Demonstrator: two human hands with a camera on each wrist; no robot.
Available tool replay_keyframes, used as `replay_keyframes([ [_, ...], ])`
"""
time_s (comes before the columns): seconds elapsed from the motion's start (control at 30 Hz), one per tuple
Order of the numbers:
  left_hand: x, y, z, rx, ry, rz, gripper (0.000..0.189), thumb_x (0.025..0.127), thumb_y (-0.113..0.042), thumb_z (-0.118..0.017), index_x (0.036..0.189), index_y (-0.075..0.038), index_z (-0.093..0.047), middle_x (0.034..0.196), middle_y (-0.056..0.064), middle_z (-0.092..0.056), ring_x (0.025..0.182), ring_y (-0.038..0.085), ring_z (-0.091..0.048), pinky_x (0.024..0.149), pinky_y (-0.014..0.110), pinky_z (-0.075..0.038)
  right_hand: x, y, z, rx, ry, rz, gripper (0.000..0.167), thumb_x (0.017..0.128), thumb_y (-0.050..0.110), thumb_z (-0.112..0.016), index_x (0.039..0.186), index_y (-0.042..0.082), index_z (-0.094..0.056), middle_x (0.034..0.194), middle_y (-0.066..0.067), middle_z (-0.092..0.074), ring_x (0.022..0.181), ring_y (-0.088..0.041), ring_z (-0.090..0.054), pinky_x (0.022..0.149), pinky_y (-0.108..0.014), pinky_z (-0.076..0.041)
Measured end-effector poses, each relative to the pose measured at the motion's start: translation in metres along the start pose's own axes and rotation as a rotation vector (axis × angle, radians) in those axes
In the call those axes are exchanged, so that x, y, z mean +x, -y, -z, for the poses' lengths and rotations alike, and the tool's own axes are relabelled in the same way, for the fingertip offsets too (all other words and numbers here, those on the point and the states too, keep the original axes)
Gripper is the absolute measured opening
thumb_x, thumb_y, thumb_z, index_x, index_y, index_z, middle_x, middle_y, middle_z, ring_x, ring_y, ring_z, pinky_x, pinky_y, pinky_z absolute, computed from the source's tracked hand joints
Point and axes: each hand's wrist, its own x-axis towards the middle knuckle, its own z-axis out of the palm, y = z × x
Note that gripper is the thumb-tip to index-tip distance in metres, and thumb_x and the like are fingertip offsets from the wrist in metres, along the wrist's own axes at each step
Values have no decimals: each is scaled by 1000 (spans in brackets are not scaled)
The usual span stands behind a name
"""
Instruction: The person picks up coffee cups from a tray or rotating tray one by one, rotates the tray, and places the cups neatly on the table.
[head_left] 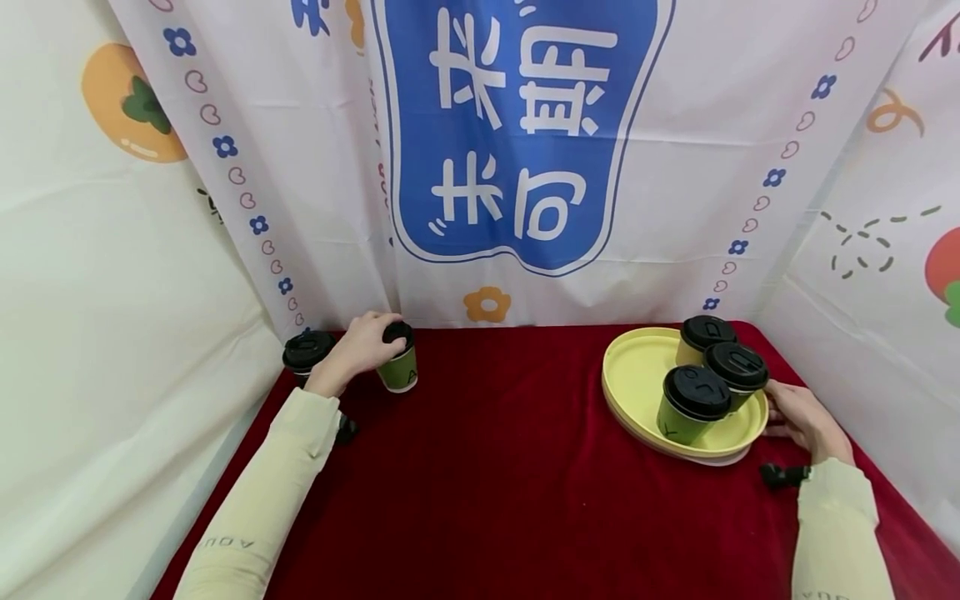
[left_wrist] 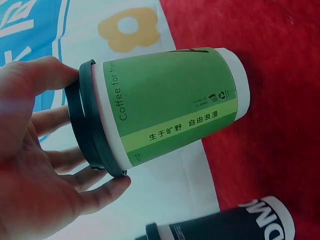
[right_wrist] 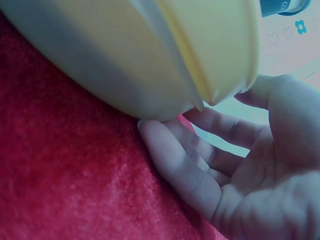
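Observation:
At the back left, my left hand (head_left: 358,343) grips a green paper coffee cup (head_left: 400,372) by its black lid (left_wrist: 94,120), thumb on one side and fingers round the other. The cup stands upright close over the cloth. Over on the right, my right hand (head_left: 808,419) holds the edge of a round yellow tray (head_left: 628,367), the thumb at its rim (right_wrist: 250,75) and the fingers at its underside. Another rim shows beneath this tray. On it stand three lidded cups: a front green cup (head_left: 686,417), a right-hand cup (head_left: 737,367) and a yellowish rear cup (head_left: 693,343).
A dark cup (head_left: 306,350) with a black lid stands left of my left hand, partly hidden by it; white letters show on it in the left wrist view. Dark red cloth (head_left: 480,467) covers the table. Printed white curtains (head_left: 322,208) enclose the back and sides.

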Motion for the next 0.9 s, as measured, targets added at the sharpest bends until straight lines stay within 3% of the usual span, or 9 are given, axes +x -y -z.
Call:
replay_keyframes([
  [0.43, -12, 19, 5, 15, -17, 42, 56, 97, -35, -50, 147, -12, -44, 148, 25, -37, 128, 46, -34, 103, 63, -35, 3, -1, -1, 28, 6, 9, 33, 103, 43, -42, 82, 27, -61, 67, 12, -59, 67, -4, -62, 69, -35, -59],
  [0.9, -16, 19, 3, 14, -9, -3, 54, 102, -40, -46, 146, -10, -46, 147, 27, -38, 131, 48, -33, 107, 65, -32, 1, -1, -1, 22, -7, 6, 32, 103, 43, -42, 84, 26, -62, 68, 11, -60, 68, -5, -63, 70, -35, -59],
])
